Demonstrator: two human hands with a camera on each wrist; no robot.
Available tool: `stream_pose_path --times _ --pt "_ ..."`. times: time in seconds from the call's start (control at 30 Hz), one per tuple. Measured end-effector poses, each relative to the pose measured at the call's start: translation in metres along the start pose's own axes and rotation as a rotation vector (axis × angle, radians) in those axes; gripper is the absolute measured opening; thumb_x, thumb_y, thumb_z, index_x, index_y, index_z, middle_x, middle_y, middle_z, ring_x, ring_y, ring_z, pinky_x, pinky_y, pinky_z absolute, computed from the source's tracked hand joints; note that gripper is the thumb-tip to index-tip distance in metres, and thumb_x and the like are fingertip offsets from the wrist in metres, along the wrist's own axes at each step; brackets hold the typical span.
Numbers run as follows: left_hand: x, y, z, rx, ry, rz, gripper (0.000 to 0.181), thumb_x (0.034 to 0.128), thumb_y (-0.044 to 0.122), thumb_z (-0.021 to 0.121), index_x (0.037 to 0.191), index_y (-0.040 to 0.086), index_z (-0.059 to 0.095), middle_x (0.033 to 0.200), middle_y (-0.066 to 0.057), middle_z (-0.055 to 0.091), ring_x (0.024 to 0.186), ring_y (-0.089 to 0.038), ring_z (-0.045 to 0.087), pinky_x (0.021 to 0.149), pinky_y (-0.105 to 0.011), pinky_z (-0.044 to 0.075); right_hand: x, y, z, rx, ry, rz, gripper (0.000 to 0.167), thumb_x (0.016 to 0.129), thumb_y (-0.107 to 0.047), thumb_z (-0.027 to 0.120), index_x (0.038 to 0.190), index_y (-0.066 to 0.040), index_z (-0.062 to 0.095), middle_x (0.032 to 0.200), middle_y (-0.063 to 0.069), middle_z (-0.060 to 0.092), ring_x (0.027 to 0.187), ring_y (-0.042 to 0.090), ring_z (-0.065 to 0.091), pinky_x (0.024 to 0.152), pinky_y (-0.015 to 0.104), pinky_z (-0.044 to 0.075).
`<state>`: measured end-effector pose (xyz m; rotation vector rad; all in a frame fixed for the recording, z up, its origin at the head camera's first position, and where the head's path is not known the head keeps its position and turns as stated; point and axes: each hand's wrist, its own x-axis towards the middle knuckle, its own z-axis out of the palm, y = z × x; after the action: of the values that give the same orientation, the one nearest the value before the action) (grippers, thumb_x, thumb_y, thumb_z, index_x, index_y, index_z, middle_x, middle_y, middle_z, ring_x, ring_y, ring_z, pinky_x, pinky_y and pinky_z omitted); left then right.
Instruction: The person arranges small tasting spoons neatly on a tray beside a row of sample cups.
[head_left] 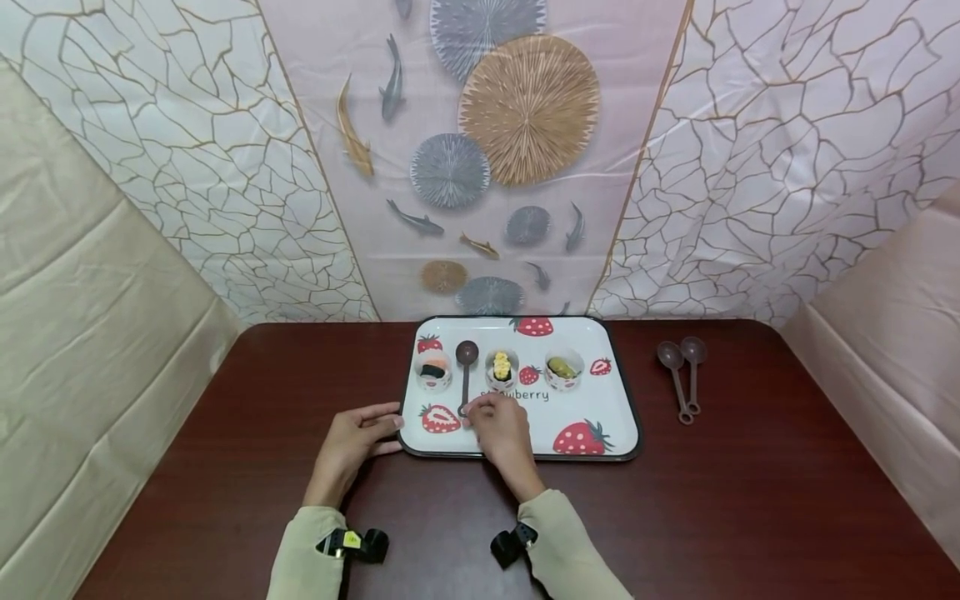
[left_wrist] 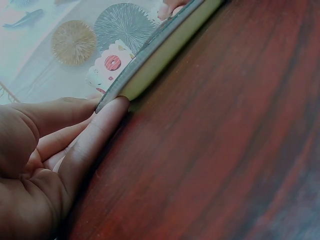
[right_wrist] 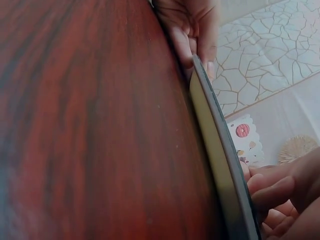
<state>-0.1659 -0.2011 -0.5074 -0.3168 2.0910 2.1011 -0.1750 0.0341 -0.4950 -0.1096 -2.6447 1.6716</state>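
Observation:
A white tray [head_left: 517, 437] with a dark rim and strawberry prints lies on the table. My left hand [head_left: 348, 446] grips its near left corner, fingers above and below the rim [left_wrist: 120, 87]. On the tray, a dark brown spoon [head_left: 466, 357] lies bowl-away between two small paper cups. The fingertips of my right hand [head_left: 502, 429] pinch the end of its handle. The left cup [head_left: 432, 382] holds a pink-and-black sushi piece, the middle cup [head_left: 501, 385] a yellow-topped one, the right cup [head_left: 562, 381] something green. From the right wrist, the right hand's fingertips are partly hidden by the tray edge.
Two greyish-brown spoons [head_left: 681, 375] lie side by side on the dark red-brown table [head_left: 720, 500], right of the tray. A patterned cloth [head_left: 630, 167] hangs behind the table, and beige padded panels [head_left: 90, 333] stand at both sides.

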Motion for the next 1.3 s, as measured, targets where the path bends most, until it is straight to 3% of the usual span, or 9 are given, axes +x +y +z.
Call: stream_pose_path --times 0.87,1.1,1.3 --pt "-0.001 0.001 0.0 0.014 0.024 -0.009 0.038 0.0986 0.002 0.073 0.136 -0.002 0.068 0.123 -0.021 0.074 0.1 -0.016 0.075 0.079 -0.034 0.068 -0.004 -0.006 -0.005 0.033 -0.034 -0.007 0.011 0.102 -0.009 0.065 0.098 -0.006 0.075 0.081 0.006 0.077 0.054 0.011 0.06 0.05 0.023 0.047" --pt "-0.003 0.0 -0.002 0.025 0.019 -0.011 0.04 0.0992 0.004 0.074 0.138 -0.002 0.067 0.126 -0.022 0.072 0.103 -0.017 0.074 0.081 -0.034 0.068 -0.01 -0.019 -0.023 -0.002 -0.013 -0.069 0.013 0.102 -0.007 0.064 0.096 -0.007 0.076 0.085 0.009 0.078 0.061 0.018 0.067 0.053 0.025 0.05" --pt "-0.001 0.002 0.001 0.023 0.007 -0.003 0.04 0.0989 0.005 0.074 0.138 -0.002 0.067 0.127 -0.023 0.072 0.104 -0.018 0.074 0.081 -0.035 0.068 -0.013 -0.029 -0.058 -0.041 0.035 -0.145 0.012 0.1 -0.006 0.066 0.099 -0.005 0.078 0.084 0.006 0.079 0.058 0.014 0.064 0.052 0.024 0.05"
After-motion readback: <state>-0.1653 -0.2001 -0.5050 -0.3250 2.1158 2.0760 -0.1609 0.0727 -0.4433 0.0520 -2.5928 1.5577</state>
